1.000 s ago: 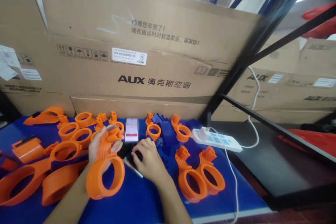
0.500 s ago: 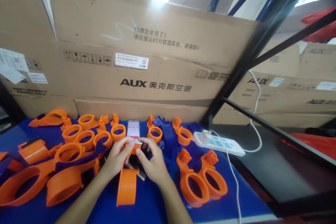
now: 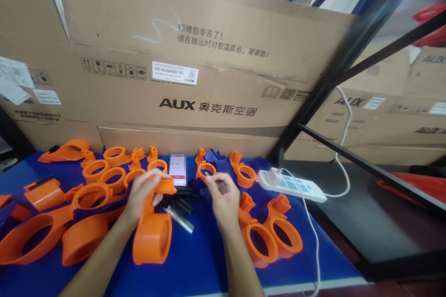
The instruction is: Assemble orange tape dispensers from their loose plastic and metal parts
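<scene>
My left hand (image 3: 141,191) is wrapped round the neck of a large orange plastic ring part (image 3: 153,234), whose ring hangs down over the blue table (image 3: 195,264). My right hand (image 3: 225,195) is raised to the right of it, fingers pinched on a small dark piece (image 3: 210,177) that I cannot make out. Between the hands lie a metal rod (image 3: 181,220) and some dark parts (image 3: 179,203). A phone (image 3: 177,170) with a lit screen lies just behind them.
Many orange ring parts cover the table's left (image 3: 87,195), and two more (image 3: 270,236) lie right of my right hand. Blue parts (image 3: 218,162) sit near the back. A white power strip (image 3: 291,184) with a cable lies at right. Big cardboard boxes (image 3: 195,69) wall the back.
My hands have come apart: the right hand left the orange part and rose to the right with a small piece, while the left hand tilted the orange part leftward.
</scene>
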Demonstrator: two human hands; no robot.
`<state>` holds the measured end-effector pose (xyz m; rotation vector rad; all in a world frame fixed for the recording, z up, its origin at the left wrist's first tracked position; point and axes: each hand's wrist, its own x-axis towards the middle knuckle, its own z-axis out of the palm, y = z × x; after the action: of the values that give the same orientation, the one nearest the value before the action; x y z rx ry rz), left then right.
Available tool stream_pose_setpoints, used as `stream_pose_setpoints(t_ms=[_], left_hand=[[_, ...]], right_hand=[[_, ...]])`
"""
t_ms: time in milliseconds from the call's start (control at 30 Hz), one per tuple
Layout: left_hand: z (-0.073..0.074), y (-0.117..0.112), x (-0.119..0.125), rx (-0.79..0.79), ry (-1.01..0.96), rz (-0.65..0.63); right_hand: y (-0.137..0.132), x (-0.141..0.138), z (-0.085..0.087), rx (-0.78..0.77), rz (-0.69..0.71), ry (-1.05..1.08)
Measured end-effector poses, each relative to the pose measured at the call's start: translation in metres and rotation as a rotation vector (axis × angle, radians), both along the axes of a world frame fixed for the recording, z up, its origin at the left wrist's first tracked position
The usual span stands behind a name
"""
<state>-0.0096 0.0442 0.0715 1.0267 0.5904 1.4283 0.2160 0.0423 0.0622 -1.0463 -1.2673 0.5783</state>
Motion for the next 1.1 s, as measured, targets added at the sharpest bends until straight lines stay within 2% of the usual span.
stream_pose_setpoints(t_ms=[67, 100, 167, 267, 400, 600, 833, 1100], left_hand=[[0.000, 0.006, -0.013, 0.051, -0.170, 0.011], [0.000, 0.008, -0.017, 0.072, -0.227, 0.012], [0.001, 0.011, -0.022, 0.064, -0.323, 0.010], [0.000, 0.011, -0.022, 0.035, -0.348, -0.001], [-0.002, 0.009, -0.020, 0.025, -0.354, 0.014], [0.002, 0.007, -0.020, -0.022, -0.376, 0.031], [0.000, 0.008, -0.020, -0.009, -0.345, 0.073], [-0.001, 0.009, -0.020, 0.030, -0.332, 0.072]], right_hand=[[0.001, 0.006, 0.002, 0.049, -0.100, -0.012], [-0.001, 0.007, 0.004, 0.076, -0.086, -0.086], [-0.008, 0.002, 0.008, 0.117, 0.044, -0.326], [-0.021, -0.011, 0.011, 0.098, 0.296, -0.678], [-0.027, -0.019, 0.005, 0.005, 0.428, -0.910], [-0.023, -0.015, -0.001, -0.064, 0.437, -0.976], [-0.020, -0.018, -0.006, -0.041, 0.403, -1.002], [-0.021, -0.013, -0.005, -0.031, 0.437, -0.977]])
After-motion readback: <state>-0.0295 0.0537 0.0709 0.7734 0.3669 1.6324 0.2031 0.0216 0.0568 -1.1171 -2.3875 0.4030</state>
